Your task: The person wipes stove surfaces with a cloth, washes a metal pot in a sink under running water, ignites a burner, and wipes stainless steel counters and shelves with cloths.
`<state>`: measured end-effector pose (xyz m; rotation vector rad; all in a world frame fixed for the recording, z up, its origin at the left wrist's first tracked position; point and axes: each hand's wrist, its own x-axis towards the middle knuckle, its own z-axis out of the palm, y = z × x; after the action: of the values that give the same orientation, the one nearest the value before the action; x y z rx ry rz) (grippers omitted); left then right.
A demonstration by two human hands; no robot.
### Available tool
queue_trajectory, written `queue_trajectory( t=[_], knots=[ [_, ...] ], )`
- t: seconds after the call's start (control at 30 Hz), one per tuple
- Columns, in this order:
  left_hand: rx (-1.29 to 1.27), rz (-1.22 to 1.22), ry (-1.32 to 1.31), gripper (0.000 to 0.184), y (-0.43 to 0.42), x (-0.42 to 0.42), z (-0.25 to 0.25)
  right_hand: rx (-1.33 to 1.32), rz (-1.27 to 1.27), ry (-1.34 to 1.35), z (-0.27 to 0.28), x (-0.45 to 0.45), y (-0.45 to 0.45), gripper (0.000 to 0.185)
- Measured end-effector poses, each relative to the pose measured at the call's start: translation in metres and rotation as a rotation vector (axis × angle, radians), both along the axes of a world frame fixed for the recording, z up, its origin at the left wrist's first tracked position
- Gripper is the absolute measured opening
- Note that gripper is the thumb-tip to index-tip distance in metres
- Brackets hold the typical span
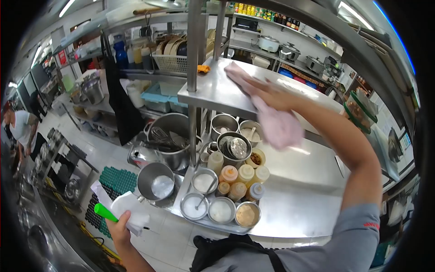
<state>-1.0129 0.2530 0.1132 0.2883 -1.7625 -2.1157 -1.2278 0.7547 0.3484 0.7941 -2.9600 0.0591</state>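
Note:
My right hand (272,93) presses a pink cloth (281,127) against the upper steel shelf (213,86). Part of the cloth hangs over the shelf's front edge, slightly blurred. Low on the left, my left hand (120,229) is closed around a bright green handle (104,211) together with white sheets (129,208) that look like paper or thin cloth. What the green handle belongs to is hidden. Below the shelf, squeeze bottles (246,173) and round metal tins of powder (221,210) stand on the steel counter (299,204).
A large pot with whisks (170,136) and a steel mixing bowl (156,181) stand left of the shelf post (193,54). An orange object (203,69) lies on the shelf. Green-lidded containers (360,111) are at the right. Another person (22,131) bends at far left.

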Motion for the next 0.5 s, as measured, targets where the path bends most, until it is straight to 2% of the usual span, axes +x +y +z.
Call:
queue_trajectory(
  t=[0.1,0.17,0.23,0.27,0.33,0.4,0.47,0.5],
  knots=[
    [-0.046,0.028,0.023,0.051,-0.010,-0.013,0.019,0.143,-0.286,-0.116,0.011,0.064,0.063,0.057],
    [-0.044,0.060,0.056,0.050,-0.024,-0.013,0.023,0.188,-0.371,-0.107,0.001,0.064,0.134,0.056],
    [-0.039,0.106,0.053,0.051,-0.029,-0.001,0.024,0.367,-0.430,-0.100,0.013,0.051,0.160,0.054],
    [-0.041,0.138,0.049,0.052,-0.031,0.006,0.024,0.187,-0.440,-0.061,0.014,0.036,0.160,0.052],
    [-0.043,0.131,0.030,0.054,-0.037,0.011,0.010,0.148,-0.150,0.121,-0.014,-0.035,0.195,0.054],
    [-0.091,0.180,0.044,0.051,-0.031,0.012,-0.005,-0.255,-0.128,-0.010,-0.004,-0.054,0.118,0.062],
    [-0.058,0.122,0.016,0.051,-0.025,0.017,-0.001,-0.235,0.223,-0.043,-0.015,-0.096,0.075,0.060],
    [-0.041,0.120,0.000,0.051,-0.027,0.020,-0.002,-0.230,0.119,-0.135,-0.003,-0.071,0.031,0.062]
  ],
)
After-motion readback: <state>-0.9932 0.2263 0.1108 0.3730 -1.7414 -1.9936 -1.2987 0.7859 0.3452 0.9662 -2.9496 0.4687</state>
